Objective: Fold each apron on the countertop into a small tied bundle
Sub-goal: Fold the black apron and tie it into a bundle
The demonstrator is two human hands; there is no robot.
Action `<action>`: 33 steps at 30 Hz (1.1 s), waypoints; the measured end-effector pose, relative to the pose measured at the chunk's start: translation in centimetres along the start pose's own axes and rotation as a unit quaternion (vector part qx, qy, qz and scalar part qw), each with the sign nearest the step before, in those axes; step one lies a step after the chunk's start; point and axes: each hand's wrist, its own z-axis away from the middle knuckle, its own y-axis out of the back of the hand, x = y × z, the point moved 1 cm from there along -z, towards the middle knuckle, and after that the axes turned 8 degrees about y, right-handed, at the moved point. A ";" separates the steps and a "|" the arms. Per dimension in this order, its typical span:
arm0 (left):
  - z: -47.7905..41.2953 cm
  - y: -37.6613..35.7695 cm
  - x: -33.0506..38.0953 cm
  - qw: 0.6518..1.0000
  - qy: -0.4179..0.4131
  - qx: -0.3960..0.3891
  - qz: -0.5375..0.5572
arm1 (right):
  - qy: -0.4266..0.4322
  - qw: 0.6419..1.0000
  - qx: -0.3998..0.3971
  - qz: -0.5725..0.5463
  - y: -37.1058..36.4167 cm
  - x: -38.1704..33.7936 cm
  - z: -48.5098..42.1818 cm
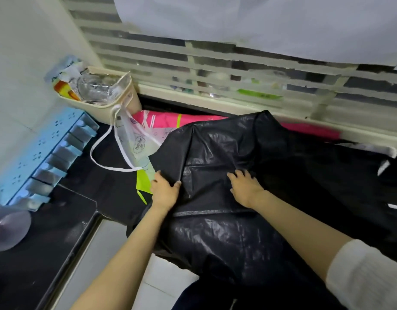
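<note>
From the head view, the black apron (226, 153) is lying spread across the counter (59, 231), with its near part hanging over the front edge. The right hand (245, 190) is pressing it flat, grip spread. The left hand (165, 192) is resting at its left edge, thumb on the cloth; I cannot tell whether that grip is pinching. The slick, overhanging cloth may be dragging the fold off the edge. I am counting three aprons: this one, a pink apron (161, 119) and a pale printed apron (135, 142), both partly underneath.
</note>
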 end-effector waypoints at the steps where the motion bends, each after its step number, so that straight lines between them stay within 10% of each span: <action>1: -0.4 0.1 -0.1 0.999 0.006 -0.013 0.036 | -0.012 1.000 -0.005 0.006 0.1 -0.5 -0.3; 9: -2.7 6.5 2.2 0.976 -0.203 0.076 0.018 | -0.050 0.987 -0.046 0.143 0.6 -1.9 -1.9; 19: -5.6 7.2 4.0 0.927 -0.242 0.161 -0.237 | -0.026 0.989 -0.064 0.133 2.1 -1.2 -2.4; 26: -2.5 0.1 3.9 0.867 -0.339 -0.053 -0.362 | 0.017 0.981 0.088 0.173 2.8 0.2 -2.7; 33: -4.3 -1.8 3.0 0.850 -0.271 -0.162 -0.421 | -0.014 0.982 0.050 0.182 3.3 5.4 -2.8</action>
